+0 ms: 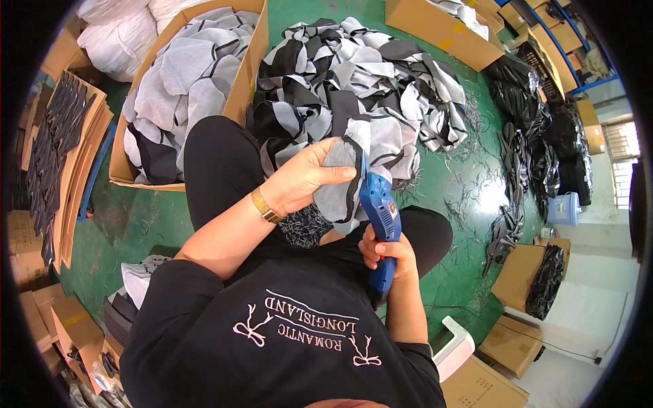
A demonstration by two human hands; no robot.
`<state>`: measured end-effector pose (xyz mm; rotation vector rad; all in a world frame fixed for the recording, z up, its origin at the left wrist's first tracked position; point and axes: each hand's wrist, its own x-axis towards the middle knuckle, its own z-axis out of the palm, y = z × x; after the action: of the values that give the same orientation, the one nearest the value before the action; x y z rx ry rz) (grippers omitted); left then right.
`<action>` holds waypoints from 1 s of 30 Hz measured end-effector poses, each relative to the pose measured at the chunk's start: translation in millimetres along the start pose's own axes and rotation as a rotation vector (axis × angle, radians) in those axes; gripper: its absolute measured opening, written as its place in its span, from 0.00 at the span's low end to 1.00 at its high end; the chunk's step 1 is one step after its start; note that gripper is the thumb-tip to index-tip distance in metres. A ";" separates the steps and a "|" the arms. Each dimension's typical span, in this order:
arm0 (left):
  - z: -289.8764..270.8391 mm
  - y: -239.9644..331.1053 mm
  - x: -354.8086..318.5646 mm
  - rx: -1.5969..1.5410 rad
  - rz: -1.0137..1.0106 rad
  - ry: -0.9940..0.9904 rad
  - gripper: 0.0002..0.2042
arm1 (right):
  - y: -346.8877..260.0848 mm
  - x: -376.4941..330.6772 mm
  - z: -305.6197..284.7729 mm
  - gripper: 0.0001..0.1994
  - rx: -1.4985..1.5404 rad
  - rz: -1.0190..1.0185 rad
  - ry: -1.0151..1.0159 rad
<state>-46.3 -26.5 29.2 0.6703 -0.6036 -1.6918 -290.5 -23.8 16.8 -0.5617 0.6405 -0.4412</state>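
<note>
Taut cloth, clear thumb

The grey fabric piece [333, 197] sits at twelve o'clock from the black shirt [286, 285]. The left hand [299, 180] has its grip pinching it from nine o'clock; the right hand [396, 253] wraps its grip around the blue power tool [381, 209]. Best feed evenly.

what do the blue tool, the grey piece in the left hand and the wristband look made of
Blue tool: body probably hard plastic, smooth with slight sheen and moulded slots. Grey piece: likely fabric, perhaps nonwoven, given its matte, mottled face. Wristband: apparently gold-toned metal, judging by its shine.
</note>
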 end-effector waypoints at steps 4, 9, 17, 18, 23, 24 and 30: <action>3.7 1.2 -1.1 0.083 0.033 0.002 0.21 | -12.0 5.1 -1.4 0.16 -0.069 -0.109 0.111; -2.9 -3.3 4.3 -0.018 0.036 0.117 0.14 | -29.2 -5.4 -2.4 0.18 -0.375 -0.322 0.332; -6.1 -7.2 6.1 0.049 0.158 0.189 0.09 | -17.8 -28.9 24.7 0.16 -0.739 -0.268 0.448; -5.4 -6.3 5.7 0.064 0.172 0.206 0.09 | -15.4 -30.2 25.4 0.15 -0.779 -0.253 0.448; -3.7 -4.5 3.8 0.086 0.202 0.239 0.10 | -7.5 -32.6 24.8 0.14 -0.859 -0.218 0.492; -2.6 -4.3 3.2 0.092 0.220 0.231 0.10 | -7.1 -32.3 24.8 0.14 -0.859 -0.216 0.492; 1.0 -4.2 -2.3 0.130 0.255 0.244 0.11 | -5.8 -27.4 24.0 0.15 -0.841 -0.221 0.494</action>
<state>-49.4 -23.4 27.3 0.8415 -0.6006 -1.3192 -295.6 -5.0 48.1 -1.3530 1.2593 -0.5154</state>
